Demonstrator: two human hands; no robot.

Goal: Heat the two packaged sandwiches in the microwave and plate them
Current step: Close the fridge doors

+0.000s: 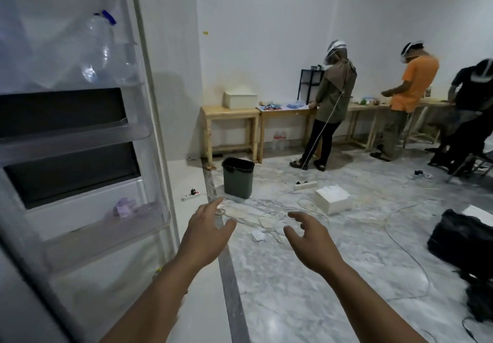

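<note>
Your left hand (204, 232) and right hand (310, 238) hang spread and empty over the floor (306, 276), beside the open fridge door (80, 155). No sandwich shows; a clear bottle (97, 49) sits in the door's top shelf.

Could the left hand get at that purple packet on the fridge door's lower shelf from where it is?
Probably yes. The left hand is open and empty, the fridge door stands open beside it, and nothing lies between it and the purple packet, which sits behind only a low clear rail.
</note>
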